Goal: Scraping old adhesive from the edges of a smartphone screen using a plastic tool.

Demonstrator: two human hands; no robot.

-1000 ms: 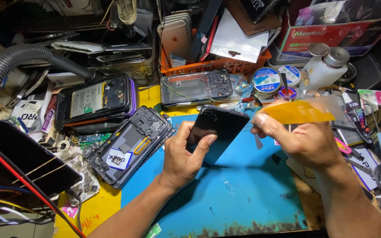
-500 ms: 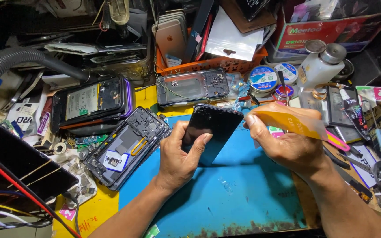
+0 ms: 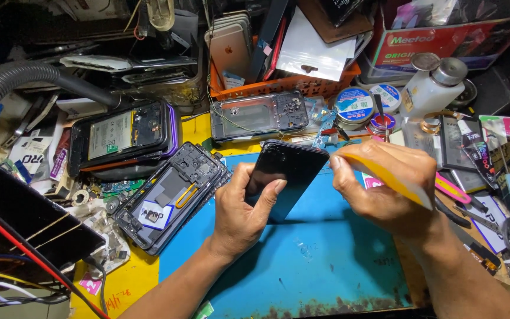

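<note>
Fingers (image 3: 278, 188) of the left hand (image 3: 240, 215) were clamped round a dark phone (image 3: 287, 171) (tilted above the blue mat (image 3: 326, 266)), while a yellow pick (image 3: 385, 177), pinched in the right hand (image 3: 385, 195), was set at its top edge, prying judged underway, steady sliding needed.

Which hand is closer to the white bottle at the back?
Right. The right hand, holding a yellow card, sits just below the white bottle. The left hand grips the black phone farther left.
</note>
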